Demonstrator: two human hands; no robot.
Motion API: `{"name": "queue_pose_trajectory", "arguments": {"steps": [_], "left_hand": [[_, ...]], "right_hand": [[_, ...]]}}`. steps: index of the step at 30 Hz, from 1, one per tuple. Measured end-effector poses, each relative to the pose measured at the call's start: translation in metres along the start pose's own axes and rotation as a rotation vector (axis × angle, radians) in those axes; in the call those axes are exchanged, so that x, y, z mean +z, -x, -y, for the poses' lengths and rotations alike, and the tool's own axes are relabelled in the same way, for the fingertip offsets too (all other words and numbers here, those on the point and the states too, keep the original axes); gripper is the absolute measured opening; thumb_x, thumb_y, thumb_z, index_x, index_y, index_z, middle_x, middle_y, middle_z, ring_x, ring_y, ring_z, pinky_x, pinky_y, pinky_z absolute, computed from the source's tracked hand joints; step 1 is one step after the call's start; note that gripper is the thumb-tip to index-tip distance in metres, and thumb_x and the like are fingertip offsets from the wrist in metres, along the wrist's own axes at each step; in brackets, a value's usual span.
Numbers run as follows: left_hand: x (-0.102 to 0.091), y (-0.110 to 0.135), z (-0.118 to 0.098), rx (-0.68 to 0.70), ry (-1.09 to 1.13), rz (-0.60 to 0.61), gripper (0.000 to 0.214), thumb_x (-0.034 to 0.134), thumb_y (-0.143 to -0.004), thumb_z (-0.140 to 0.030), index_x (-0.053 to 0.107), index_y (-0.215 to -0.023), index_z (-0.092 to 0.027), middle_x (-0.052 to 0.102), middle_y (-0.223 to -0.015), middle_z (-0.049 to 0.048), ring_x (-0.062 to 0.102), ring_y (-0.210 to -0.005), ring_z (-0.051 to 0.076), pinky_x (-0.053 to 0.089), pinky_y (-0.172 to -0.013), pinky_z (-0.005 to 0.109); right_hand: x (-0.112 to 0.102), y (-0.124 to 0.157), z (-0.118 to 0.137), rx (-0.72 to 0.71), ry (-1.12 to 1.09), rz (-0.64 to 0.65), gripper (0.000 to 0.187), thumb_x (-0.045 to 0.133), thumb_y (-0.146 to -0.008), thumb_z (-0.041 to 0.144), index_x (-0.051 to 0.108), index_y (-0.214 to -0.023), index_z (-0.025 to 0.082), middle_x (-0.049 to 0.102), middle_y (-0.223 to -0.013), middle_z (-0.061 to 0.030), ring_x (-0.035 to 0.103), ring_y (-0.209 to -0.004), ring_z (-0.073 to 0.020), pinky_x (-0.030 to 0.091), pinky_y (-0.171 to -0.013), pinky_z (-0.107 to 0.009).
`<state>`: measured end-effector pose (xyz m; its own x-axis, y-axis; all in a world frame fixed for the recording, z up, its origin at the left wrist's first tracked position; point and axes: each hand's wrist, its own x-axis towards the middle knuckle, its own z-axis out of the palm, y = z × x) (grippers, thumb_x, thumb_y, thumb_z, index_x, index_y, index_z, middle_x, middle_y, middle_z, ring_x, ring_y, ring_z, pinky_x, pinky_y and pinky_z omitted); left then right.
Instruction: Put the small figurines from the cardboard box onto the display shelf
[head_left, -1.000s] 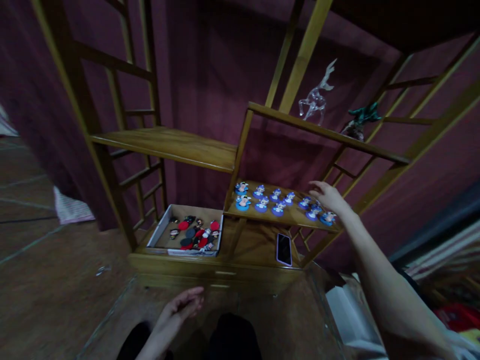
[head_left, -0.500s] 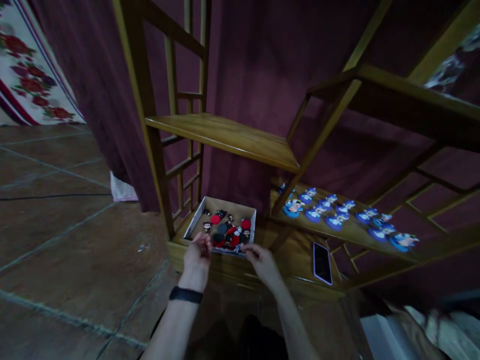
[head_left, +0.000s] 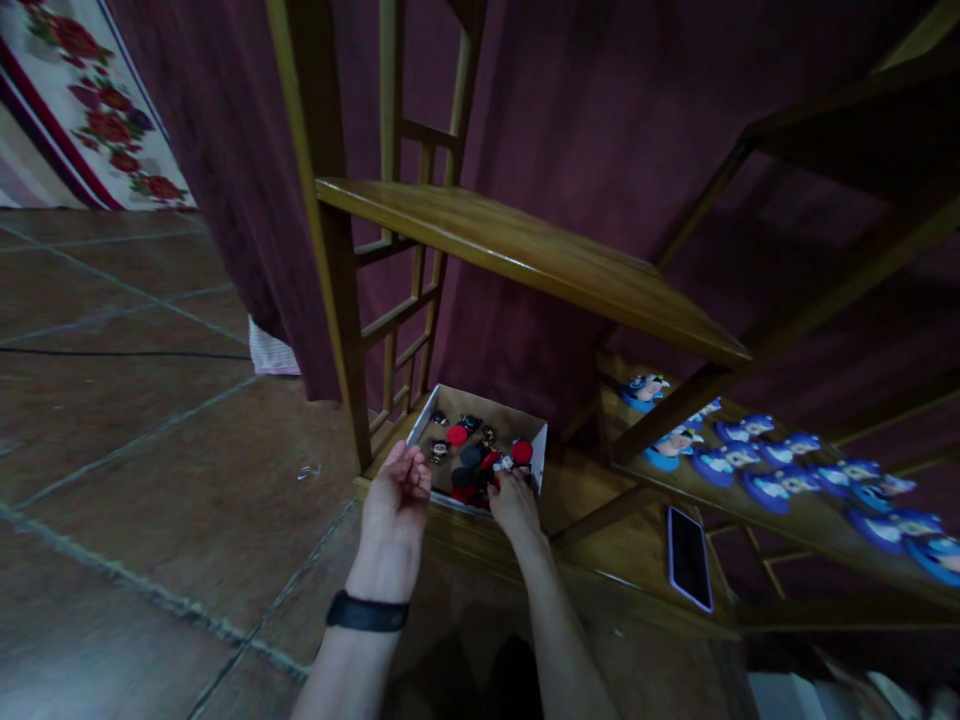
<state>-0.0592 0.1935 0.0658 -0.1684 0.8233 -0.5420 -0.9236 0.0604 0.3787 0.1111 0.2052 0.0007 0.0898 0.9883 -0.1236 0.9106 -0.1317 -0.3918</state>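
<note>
And down into the box (head_left: 541, 452) with the right hand (head_left: 514, 506), on from the front rim and in among the figures (head_left: 439, 451); gripping one or merely touching, cannot tell. By the front left corner, the left hand (head_left: 393, 506), loosely open, nothing showing in it. Overhead, the shelf (head_left: 525, 245), limiting reach from above; off right, the phone (head_left: 688, 558) and blue figures (head_left: 724, 462).

box (head_left: 504, 418): white, brown inside; toy pieces (head_left: 457, 435): red, black; wristband (head_left: 367, 611): black; phone (head_left: 688, 558): lilac-edged; panel (head_left: 109, 125): red-flowered
</note>
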Motion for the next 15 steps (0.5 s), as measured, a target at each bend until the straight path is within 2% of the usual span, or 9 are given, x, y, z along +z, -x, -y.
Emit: {"name": "queue_pose_trajectory", "arguments": {"steps": [3,7,11,13,15], "left_hand": [[0.0,-0.002,-0.002,0.026,-0.004,-0.01,0.03,0.04,-0.074,0.005,0.052,-0.091,-0.017,0.058,-0.073,0.0012,0.056,-0.053,0.005,0.045,-0.047,0.013],[0.0,-0.004,-0.002,-0.006,-0.015,-0.018,0.03,0.039,-0.075,0.004,0.052,-0.091,-0.017,0.057,-0.073,0.0015,0.056,-0.053,0.005,0.045,-0.046,0.014],[0.0,-0.004,-0.003,0.009,-0.023,0.013,0.03,0.041,-0.074,0.005,0.053,-0.092,-0.017,0.056,-0.07,0.0008,0.055,-0.054,0.005,0.045,-0.048,0.013],[0.0,-0.003,-0.005,0.016,-0.027,0.026,0.031,0.042,-0.074,0.005,0.053,-0.093,-0.016,0.056,-0.07,0.0005,0.055,-0.054,0.005,0.045,-0.049,0.014],[0.002,-0.003,-0.009,0.005,-0.032,0.036,0.031,0.041,-0.074,0.005,0.053,-0.093,-0.016,0.056,-0.071,0.0007,0.055,-0.055,0.005,0.046,-0.05,0.014]], "right_hand": [[0.01,-0.005,0.003,-0.088,-0.198,0.025,0.035,0.04,-0.08,0.017,0.058,-0.111,0.017,0.056,-0.118,-0.0108,0.052,-0.11,-0.0195,0.036,-0.096,-0.031],[0.021,-0.014,0.004,-0.176,-0.496,0.06,0.037,0.042,-0.077,0.014,0.059,-0.11,0.019,0.05,-0.128,-0.006,0.046,-0.117,-0.0148,0.032,-0.1,-0.027],[0.01,-0.026,-0.009,-0.179,-0.778,0.041,0.04,0.037,-0.078,0.014,0.057,-0.112,0.021,0.06,-0.116,-0.0033,0.054,-0.107,-0.0131,0.04,-0.093,-0.028],[-0.001,-0.028,-0.019,-0.106,-0.716,-0.015,0.038,0.035,-0.076,0.013,0.063,-0.1,0.021,0.066,-0.105,-0.0015,0.058,-0.1,-0.0141,0.042,-0.089,-0.03],[-0.01,-0.025,-0.027,-0.032,-0.528,0.026,0.035,0.038,-0.071,0.009,0.068,-0.084,0.021,0.069,-0.093,-0.0017,0.061,-0.091,-0.016,0.043,-0.085,-0.029]]}}
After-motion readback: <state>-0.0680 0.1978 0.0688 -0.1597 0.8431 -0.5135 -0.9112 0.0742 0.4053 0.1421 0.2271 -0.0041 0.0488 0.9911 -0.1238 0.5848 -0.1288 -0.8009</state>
